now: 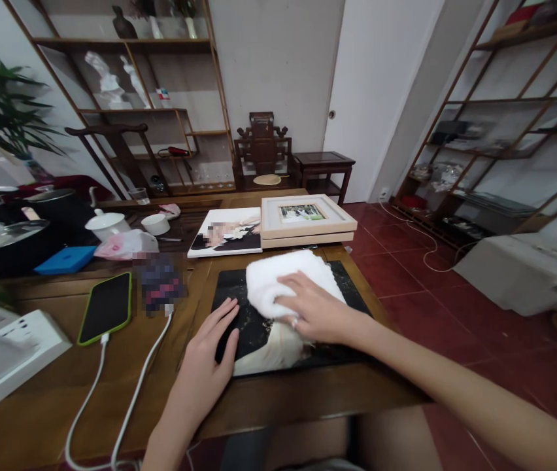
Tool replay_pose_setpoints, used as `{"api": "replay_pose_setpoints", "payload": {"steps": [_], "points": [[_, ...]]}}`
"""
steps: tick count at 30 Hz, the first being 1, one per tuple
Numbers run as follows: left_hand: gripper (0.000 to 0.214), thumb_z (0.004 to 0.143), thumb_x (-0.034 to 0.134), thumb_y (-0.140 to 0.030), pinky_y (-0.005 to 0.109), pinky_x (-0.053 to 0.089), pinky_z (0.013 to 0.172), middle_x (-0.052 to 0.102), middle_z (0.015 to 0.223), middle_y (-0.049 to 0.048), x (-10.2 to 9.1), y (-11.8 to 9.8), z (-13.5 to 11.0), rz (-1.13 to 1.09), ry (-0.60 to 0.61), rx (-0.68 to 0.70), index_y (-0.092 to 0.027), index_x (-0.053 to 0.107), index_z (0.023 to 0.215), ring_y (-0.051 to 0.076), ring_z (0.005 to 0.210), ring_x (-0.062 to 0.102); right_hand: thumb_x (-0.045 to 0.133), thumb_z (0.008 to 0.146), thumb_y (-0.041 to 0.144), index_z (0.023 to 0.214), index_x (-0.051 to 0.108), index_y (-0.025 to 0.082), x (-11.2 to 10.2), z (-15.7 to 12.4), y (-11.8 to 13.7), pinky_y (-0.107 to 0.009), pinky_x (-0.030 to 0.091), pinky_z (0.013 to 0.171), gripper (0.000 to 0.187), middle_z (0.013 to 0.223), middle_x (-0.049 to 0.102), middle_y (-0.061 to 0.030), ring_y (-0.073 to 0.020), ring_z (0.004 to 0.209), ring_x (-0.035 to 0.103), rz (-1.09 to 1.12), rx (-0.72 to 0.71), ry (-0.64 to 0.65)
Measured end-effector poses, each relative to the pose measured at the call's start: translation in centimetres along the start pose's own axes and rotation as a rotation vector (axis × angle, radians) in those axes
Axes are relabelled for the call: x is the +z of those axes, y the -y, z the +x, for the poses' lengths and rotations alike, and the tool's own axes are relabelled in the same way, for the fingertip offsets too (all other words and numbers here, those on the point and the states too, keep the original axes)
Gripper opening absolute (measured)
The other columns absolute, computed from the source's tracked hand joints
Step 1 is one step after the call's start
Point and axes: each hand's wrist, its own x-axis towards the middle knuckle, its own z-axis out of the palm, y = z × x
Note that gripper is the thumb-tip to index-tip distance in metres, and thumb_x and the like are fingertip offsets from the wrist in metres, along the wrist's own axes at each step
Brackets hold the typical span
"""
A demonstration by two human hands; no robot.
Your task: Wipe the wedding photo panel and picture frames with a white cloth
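Note:
A dark flat panel (354, 297) lies on the wooden table in front of me, with a pale printed shape (278, 350) along its near side and light specks across its surface. My right hand (308, 307) grips a folded white towel (283, 265) resting on the panel, its thumb and fingers bent into the cloth. The towel covers the middle of the panel. At the panel's left edge rests my left hand (212, 343), fingers stretched out, holding nothing.
Behind the panel lie a white-edged photo print (224, 248) and a pale wooden picture frame (308, 222). To the left are a green-edged phone (106, 307), white charging cables (146, 366), a white power strip (18, 353), a blue box (67, 260) and a white teapot (106, 222).

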Motion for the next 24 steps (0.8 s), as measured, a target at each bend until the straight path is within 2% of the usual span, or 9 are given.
{"api": "replay_pose_setpoints", "payload": {"steps": [3, 6, 8, 11, 14, 17, 20, 24], "points": [[0.040, 0.090, 0.043, -0.029, 0.042, 0.040, 0.104, 0.053, 0.133, 0.0139, -0.1, 0.0, 0.0, 0.000, 0.003, -0.011, -0.012, 0.054, 0.125, 0.023, 0.124, 0.050, 0.048, 0.088, 0.018, 0.108, 0.062, 0.016, 0.1, 2.8, -1.5, -0.047, 0.035, 0.096, 0.025, 0.116, 0.057, -0.0155, -0.0275, 0.116, 0.043, -0.045, 0.026, -0.050], [0.039, 0.091, 0.043, -0.030, 0.043, 0.039, 0.105, 0.054, 0.133, 0.0138, -0.1, 0.0, 0.0, -0.009, 0.015, -0.016, -0.013, 0.054, 0.124, 0.023, 0.125, 0.049, 0.046, 0.089, 0.019, 0.109, 0.062, 0.015, 0.5, 3.0, -0.9, -0.051, 0.031, 0.099, 0.025, 0.117, 0.058, -0.0151, -0.0293, 0.117, 0.042, -0.084, 0.074, -0.056], [0.039, 0.091, 0.043, -0.031, 0.044, 0.039, 0.105, 0.054, 0.133, 0.0134, -0.1, 0.1, 0.0, -0.015, 0.017, -0.021, -0.013, 0.055, 0.123, 0.024, 0.125, 0.049, 0.049, 0.087, 0.019, 0.108, 0.063, 0.016, 0.8, 1.6, 0.7, -0.056, 0.025, 0.102, 0.026, 0.123, 0.056, -0.0147, -0.0321, 0.121, 0.039, -0.088, 0.103, -0.041], [0.039, 0.091, 0.042, -0.032, 0.043, 0.039, 0.105, 0.054, 0.134, 0.0123, -0.1, 0.1, -0.1, -0.018, 0.015, -0.032, -0.014, 0.055, 0.123, 0.023, 0.125, 0.049, 0.053, 0.083, 0.022, 0.105, 0.065, 0.021, 1.7, -2.0, 4.1, -0.062, 0.017, 0.105, 0.025, 0.135, 0.048, -0.0118, -0.0345, 0.126, 0.034, -0.040, 0.091, -0.004], [0.040, 0.092, 0.040, -0.032, 0.043, 0.039, 0.106, 0.054, 0.134, 0.0119, -0.1, 0.0, 0.0, -0.016, 0.021, -0.044, -0.014, 0.056, 0.123, 0.024, 0.126, 0.048, 0.058, 0.082, 0.032, 0.093, 0.068, 0.026, 2.5, -5.4, 6.9, -0.067, 0.017, 0.102, 0.017, 0.138, 0.045, -0.0103, -0.0371, 0.127, 0.034, -0.026, -0.012, 0.039], [0.041, 0.091, 0.040, -0.032, 0.044, 0.039, 0.106, 0.054, 0.134, 0.0125, -0.1, 0.0, 0.0, -0.009, 0.029, -0.050, -0.013, 0.057, 0.123, 0.024, 0.125, 0.048, 0.056, 0.084, 0.035, 0.082, 0.069, 0.029, 2.7, -6.6, 8.1, -0.068, 0.021, 0.100, 0.015, 0.137, 0.046, -0.0079, -0.0374, 0.126, 0.035, -0.033, -0.073, 0.049], [0.041, 0.091, 0.041, -0.031, 0.043, 0.039, 0.105, 0.054, 0.133, 0.0128, -0.1, 0.0, 0.0, -0.007, 0.032, -0.039, -0.012, 0.056, 0.124, 0.024, 0.126, 0.048, 0.059, 0.081, 0.034, 0.096, 0.067, 0.026, 1.9, -5.0, 7.0, -0.066, 0.019, 0.102, 0.019, 0.136, 0.047, -0.0100, -0.0363, 0.126, 0.035, 0.006, -0.025, 0.064], [0.039, 0.090, 0.042, -0.030, 0.043, 0.040, 0.105, 0.054, 0.133, 0.0115, 0.0, 0.0, 0.0, -0.010, 0.008, -0.024, -0.015, 0.056, 0.124, 0.024, 0.125, 0.049, 0.052, 0.082, 0.019, 0.109, 0.062, 0.019, 0.9, 0.1, 3.4, -0.062, 0.022, 0.102, 0.028, 0.127, 0.053, -0.0132, -0.0340, 0.121, 0.038, -0.035, 0.058, 0.039]]}}
